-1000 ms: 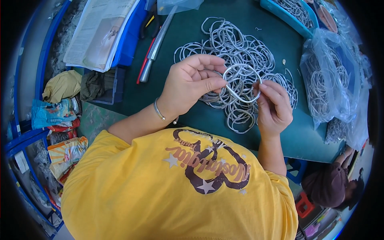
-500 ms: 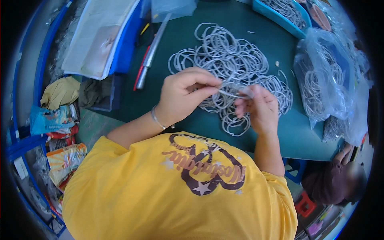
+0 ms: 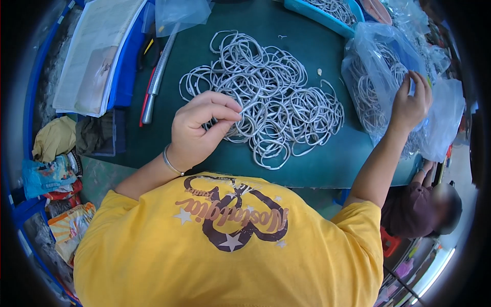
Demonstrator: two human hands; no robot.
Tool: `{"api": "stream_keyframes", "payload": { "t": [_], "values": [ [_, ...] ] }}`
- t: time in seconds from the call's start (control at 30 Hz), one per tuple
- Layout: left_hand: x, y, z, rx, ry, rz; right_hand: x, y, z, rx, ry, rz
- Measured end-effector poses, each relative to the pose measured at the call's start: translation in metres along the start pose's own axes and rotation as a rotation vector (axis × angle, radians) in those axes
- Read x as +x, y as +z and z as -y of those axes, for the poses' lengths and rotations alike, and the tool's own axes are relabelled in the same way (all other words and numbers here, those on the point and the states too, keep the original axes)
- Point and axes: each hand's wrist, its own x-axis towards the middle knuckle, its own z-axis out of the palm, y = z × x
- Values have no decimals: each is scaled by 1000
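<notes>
A loose heap of silvery-grey metal rings point(image 3: 276, 94) lies on the green tabletop in front of me. My left hand point(image 3: 204, 125) hovers at its near left edge, thumb and fingertips pinched together. Whatever is between those tips blends with the rings behind, so I cannot make it out. Stretched out to the right, my right hand point(image 3: 411, 101) is over a clear plastic bag point(image 3: 384, 33) holding many similar rings point(image 3: 371, 97). Its fingers are apart and point away from me, with no ring visible in them.
Left of the heap lie a tapered metal rod point(image 3: 155, 94), a red stick point(image 3: 147, 97) and pliers point(image 3: 147, 51). Papers point(image 3: 94, 59) rest on a blue bin point(image 3: 123, 66). A turquoise tray point(image 3: 319, 14) with rings stands far right. Another person point(image 3: 417, 207) sits at right.
My hands have parted: the right has swung right to the bag, the left stays by the heap. The grey strand that stretched between them no longer shows there. The view has shifted right.
</notes>
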Motion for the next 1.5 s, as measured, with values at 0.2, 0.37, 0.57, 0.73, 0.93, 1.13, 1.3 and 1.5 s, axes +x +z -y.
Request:
{"api": "stream_keyframes", "payload": {
  "t": [0.2, 0.37, 0.57, 0.73, 0.93, 1.13, 1.3, 1.5],
  "values": [
    [0, -2, -1, -24, -6, 27, -40, 20, 109, 348, 269, 840],
    [1, -8, -4, 14, 25, 57, -56, 31, 99, 424, 316, 970],
    [0, 0, 1, -324, -334, 110, -35, -22, 155, 1495, 697, 900],
    [3, -5, 3, -354, -317, 200, -49, -40, 182, 1765, 806, 937],
    [5, -3, -2, 59, 15, 54, -46, -41, 195, 1451, 395, 718],
    [7, -3, -8, 21, -40, 146, -58, -40, 197, 1547, 528, 623],
    [5, -5, -4, -60, -109, 192, -69, -39, 196, 1798, 883, 641],
    [3, -5, -3, -228, -162, 160, -72, -42, 199, 1752, 1076, 764]
  ]
}}
